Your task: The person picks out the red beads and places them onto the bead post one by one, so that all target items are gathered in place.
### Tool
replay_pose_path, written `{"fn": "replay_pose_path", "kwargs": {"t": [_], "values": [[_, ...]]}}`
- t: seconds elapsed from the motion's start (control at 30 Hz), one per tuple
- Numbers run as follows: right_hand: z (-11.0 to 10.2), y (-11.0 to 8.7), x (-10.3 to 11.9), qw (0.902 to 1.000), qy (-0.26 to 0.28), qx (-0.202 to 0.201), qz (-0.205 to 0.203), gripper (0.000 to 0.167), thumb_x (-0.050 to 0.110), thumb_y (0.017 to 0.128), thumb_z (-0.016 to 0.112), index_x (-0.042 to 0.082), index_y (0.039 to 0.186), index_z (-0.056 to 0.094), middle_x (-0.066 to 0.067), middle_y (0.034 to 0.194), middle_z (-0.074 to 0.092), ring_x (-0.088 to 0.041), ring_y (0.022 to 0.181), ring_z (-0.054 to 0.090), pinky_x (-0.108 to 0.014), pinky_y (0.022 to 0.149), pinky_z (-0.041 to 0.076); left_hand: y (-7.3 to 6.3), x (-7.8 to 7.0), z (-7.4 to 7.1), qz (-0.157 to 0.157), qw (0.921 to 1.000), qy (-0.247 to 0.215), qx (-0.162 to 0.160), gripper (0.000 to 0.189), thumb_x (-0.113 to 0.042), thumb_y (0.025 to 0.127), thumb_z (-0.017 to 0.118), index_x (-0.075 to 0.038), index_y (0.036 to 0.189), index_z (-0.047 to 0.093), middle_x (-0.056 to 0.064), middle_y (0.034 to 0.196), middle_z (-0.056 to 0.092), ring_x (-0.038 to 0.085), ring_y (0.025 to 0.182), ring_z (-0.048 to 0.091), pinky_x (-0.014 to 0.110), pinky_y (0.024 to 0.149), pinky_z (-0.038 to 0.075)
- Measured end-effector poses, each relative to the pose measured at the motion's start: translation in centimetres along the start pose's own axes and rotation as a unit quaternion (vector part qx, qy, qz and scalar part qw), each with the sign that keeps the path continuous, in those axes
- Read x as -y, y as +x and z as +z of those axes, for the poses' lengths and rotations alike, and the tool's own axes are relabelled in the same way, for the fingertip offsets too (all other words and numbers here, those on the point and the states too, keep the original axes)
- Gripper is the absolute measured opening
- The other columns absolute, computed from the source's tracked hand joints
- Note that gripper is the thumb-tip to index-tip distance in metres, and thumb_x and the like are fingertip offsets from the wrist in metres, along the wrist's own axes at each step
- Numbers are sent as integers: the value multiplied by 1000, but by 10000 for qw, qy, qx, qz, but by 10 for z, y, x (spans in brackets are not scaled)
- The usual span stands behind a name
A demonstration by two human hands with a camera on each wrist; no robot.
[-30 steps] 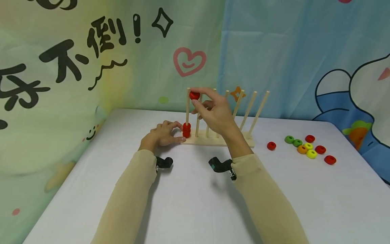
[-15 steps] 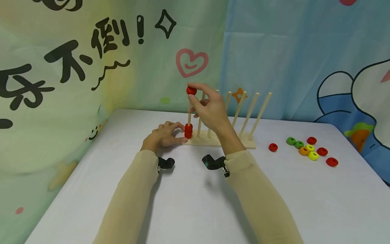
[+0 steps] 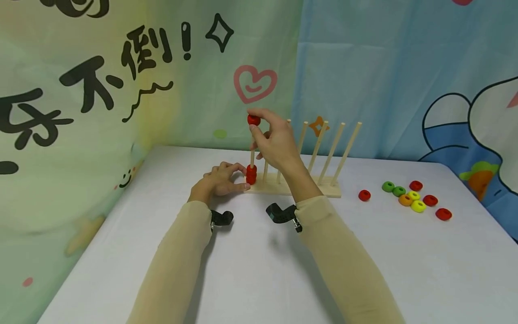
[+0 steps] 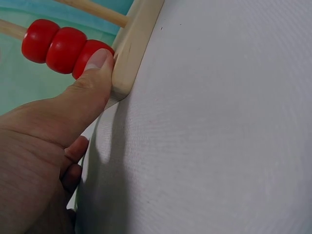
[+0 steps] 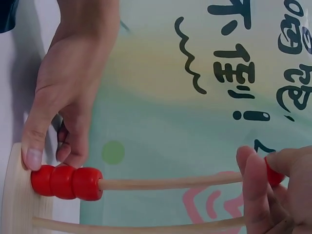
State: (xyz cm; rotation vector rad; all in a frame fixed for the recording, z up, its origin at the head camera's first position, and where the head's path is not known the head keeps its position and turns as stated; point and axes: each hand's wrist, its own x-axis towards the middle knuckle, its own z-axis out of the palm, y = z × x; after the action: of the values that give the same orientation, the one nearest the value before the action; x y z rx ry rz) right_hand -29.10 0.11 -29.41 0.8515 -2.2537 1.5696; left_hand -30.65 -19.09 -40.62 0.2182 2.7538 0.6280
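A wooden peg rack (image 3: 307, 191) with several upright pegs stands on the table. Its leftmost peg (image 5: 170, 183) carries three red beads (image 5: 67, 182) stacked at the bottom. My right hand (image 3: 277, 141) pinches another red bead (image 3: 253, 120) between thumb and index finger, right at the top of that peg. My left hand (image 3: 218, 180) holds the rack's left end, with the thumb (image 4: 92, 80) against the base beside the lowest bead and the index finger reaching behind the stack. The right hand and forearm hide parts of the middle pegs in the head view.
On the right of the white table (image 3: 259, 270) lie loose beads: a red bead (image 3: 364, 195) nearest the rack, then green beads (image 3: 388, 186), yellow beads (image 3: 418, 206), an orange bead (image 3: 405, 200) and further red ones. A printed cloth backdrop (image 3: 344, 58) hangs behind.
My right hand has moved the red bead slightly left and up, from beside the leftmost peg to its tip. The left hand keeps its hold on the rack's end.
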Motion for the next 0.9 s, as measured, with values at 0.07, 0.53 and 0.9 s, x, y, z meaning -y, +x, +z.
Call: {"fn": "replay_pose_path", "kwargs": {"t": [0.07,0.53,0.9], "values": [[-3,-1,0,10000,7,64,-25,38,14,100,58,20,137,56,2,128,56,-24,62,68,-34,50,55,0,-1,1,1,10000,36,24,56,-71,82,61,-42,128,46,6,155,26,38,138,27,64,106,27],[-21,-32,26,9953,183,365,-877,37,-2,95,60,2,132,57,-10,144,48,-23,72,69,-31,50,55,-4,-5,-1,-16,10000,16,0,57,-70,83,62,-39,128,47,7,155,27,39,138,27,65,105,28],[-48,-79,-9,9904,-211,899,-1029,37,4,94,65,14,130,62,0,141,54,-14,79,69,-32,54,56,-2,-4,3,-76,9999,106,-63,56,-70,83,62,-40,128,47,7,155,28,39,137,28,64,105,26]]}}
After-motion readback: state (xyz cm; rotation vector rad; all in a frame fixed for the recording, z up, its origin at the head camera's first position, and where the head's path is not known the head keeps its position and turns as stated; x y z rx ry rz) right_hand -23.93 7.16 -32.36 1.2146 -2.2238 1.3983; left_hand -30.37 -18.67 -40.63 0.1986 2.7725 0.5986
